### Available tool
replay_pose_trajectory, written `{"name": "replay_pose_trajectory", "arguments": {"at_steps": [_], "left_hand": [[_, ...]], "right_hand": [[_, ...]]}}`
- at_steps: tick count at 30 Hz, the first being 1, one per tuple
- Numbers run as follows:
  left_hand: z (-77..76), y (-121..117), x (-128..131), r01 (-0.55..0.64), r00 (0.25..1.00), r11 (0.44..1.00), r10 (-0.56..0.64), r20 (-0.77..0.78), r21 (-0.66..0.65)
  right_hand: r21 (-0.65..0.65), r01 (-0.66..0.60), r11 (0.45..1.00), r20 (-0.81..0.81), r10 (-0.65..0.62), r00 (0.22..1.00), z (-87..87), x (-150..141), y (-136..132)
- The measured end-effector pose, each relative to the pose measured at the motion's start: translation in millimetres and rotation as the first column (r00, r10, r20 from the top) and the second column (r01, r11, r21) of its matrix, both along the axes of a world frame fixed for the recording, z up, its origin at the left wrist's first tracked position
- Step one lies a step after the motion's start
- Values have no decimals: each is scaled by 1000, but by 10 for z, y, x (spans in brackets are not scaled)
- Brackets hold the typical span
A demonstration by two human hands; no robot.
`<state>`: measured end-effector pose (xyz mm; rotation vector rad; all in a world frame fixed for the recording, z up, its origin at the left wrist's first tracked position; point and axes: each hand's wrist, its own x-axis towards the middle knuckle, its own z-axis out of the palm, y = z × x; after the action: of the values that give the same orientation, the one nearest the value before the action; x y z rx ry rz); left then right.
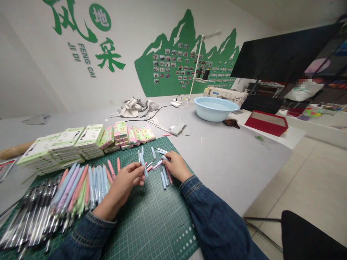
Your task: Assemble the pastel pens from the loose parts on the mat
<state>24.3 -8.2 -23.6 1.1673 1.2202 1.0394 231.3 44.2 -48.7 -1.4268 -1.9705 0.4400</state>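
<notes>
A light blue pen part (144, 167) is in the centre of the frame, and the left hand (125, 185) holds it between thumb and fingers. Just right of it, the right hand (176, 166) is over loose pen pieces (163, 180); I cannot tell if its fingers grip one. All this is above the green mat (146, 220). Coloured pens (78, 187) lie at lower left, white boxes (90, 138) stand behind them, and a blue basin (215, 112) is at upper right.
</notes>
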Motion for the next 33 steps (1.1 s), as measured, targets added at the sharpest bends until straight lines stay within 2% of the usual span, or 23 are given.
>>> {"name": "replay_pose_trajectory", "arguments": {"at_steps": [2, 4, 9, 13, 15, 16, 17, 19, 21, 23, 29, 33], "left_hand": [[15, -9, 5, 13, 979, 999, -5, 206, -39], [22, -28, 22, 17, 964, 999, -6, 266, -40], [65, -54, 47, -46, 982, 995, 29, 189, 90], [112, -62, 42, -34, 999, 972, 24, 47, 233], [121, -67, 40, -24, 1000, 966, 22, 14, 256], [121, -67, 38, -29, 1000, 965, 29, 5, 262], [116, -64, 35, -39, 999, 963, 41, -3, 267], [95, -52, 23, -74, 997, 958, 79, -7, 278], [63, -32, 6, -108, 993, 954, 115, -8, 280], [29, -14, -9, -121, 992, 954, 127, -4, 273], [22, -9, -3, -117, 987, 965, 88, 131, 233], [64, -17, 22, -207, 956, 963, 161, 247, 174]], "right_hand": [[15, -12, 1000, 9, 12, 1000, -4, -14, -5], [17, -26, 1000, 19, 26, 999, -6, -33, -16], [27, -73, 997, -13, 73, 997, 17, -89, -64], [26, -109, 994, -208, 112, 972, 66, -176, -112], [-53, -185, 981, -409, 147, 901, 97, -236, -147], [-114, -261, 959, -527, 164, 834, 115, -265, -168], [-172, -361, 917, -645, 172, 744, 133, -290, -193], [-231, -572, 787, -825, 153, 544, 167, -325, -245], [-224, -690, 688, -903, 121, 413, 189, -339, -289], [-218, -714, 665, -920, 104, 378, 188, -344, -312], [-247, -655, 714, -917, 45, 395, 91, -392, -292], [-245, -657, 713, -919, 45, 391, 98, -423, -300]]}}
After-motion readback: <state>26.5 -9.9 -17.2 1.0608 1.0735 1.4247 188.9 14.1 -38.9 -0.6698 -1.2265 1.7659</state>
